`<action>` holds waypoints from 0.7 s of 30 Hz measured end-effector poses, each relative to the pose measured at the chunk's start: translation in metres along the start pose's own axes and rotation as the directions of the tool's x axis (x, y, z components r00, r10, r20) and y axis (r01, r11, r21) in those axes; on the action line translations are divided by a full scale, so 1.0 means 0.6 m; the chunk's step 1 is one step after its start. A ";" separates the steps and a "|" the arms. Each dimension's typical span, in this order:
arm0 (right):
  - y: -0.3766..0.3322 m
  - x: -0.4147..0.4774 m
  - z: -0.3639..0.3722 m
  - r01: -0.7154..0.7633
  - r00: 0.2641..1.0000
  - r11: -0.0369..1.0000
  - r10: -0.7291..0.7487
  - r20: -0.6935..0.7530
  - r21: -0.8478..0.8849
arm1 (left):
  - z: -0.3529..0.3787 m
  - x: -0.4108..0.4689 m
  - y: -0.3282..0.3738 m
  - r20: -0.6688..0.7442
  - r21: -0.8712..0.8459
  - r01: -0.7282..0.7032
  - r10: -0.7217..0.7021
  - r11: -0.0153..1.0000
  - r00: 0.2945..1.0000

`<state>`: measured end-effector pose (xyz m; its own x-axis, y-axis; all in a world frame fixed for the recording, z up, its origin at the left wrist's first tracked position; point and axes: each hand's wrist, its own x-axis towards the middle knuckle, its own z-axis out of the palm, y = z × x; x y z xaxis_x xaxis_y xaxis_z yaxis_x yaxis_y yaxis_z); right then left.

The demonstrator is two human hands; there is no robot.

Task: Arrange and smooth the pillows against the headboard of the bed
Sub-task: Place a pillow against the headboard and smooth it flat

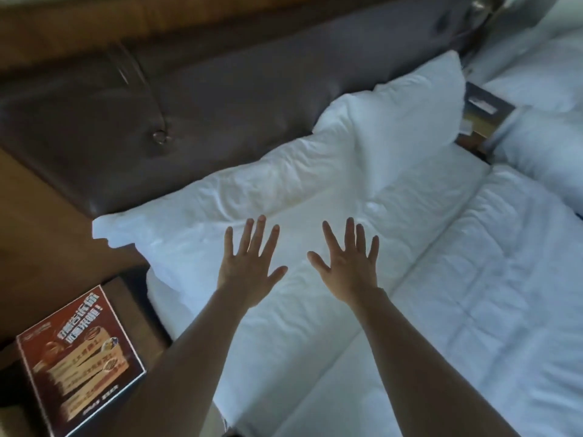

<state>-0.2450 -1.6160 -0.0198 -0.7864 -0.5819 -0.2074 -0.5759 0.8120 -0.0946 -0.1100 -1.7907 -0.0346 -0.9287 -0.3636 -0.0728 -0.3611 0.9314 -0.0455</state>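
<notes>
A wrinkled white pillow point(195, 212) lies flat along the brown padded headboard point(220, 99), its left corner jutting past the bed's edge. Farther right, a second white pillow point(403, 111) leans against the headboard. My left hand point(250, 263) and my right hand point(350, 263) are both spread flat, palms down, fingers apart, over the near pillow's front part. Neither hand holds anything. Whether the palms press on the fabric or hover just above it is unclear.
A white quilted duvet point(489, 294) covers the bed to the right. A red printed menu card point(79, 361) lies on the brown nightstand point(132, 310) at lower left. A second bed with white bedding point(545, 127) stands at the far right, with a dark bedside unit point(485, 111) between.
</notes>
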 end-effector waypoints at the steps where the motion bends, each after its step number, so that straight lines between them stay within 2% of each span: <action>1: 0.013 -0.037 -0.001 -0.038 0.999 0.999 0.038 -0.016 0.007 | -0.010 -0.023 0.017 -0.014 -0.002 -0.022 0.022 1.000 1.000; 6: 0.074 -0.218 0.019 -0.197 0.979 0.978 0.200 -0.039 0.063 | -0.016 -0.128 0.106 -0.068 -0.007 -0.146 0.146 0.989 0.987; 10: 0.114 -0.359 0.053 -0.358 0.933 0.929 0.360 -0.004 0.094 | 0.014 -0.209 0.166 -0.038 -0.038 -0.231 0.230 0.972 0.973; 15: 0.112 -0.484 0.096 -0.557 0.829 0.818 0.558 0.033 0.147 | 0.042 -0.265 0.200 0.040 -0.051 -0.363 0.365 0.930 0.930; 21: 0.054 -0.590 0.144 -0.723 0.678 0.666 0.735 -0.001 0.183 | 0.054 -0.287 0.183 0.086 -0.091 -0.551 0.557 0.830 0.826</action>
<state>0.0340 -1.3797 -0.0333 -0.9567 0.2026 -0.2089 0.2254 0.9699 -0.0917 0.0130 -1.6266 -0.0592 -0.9609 0.2176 -0.1713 0.2041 0.9745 0.0928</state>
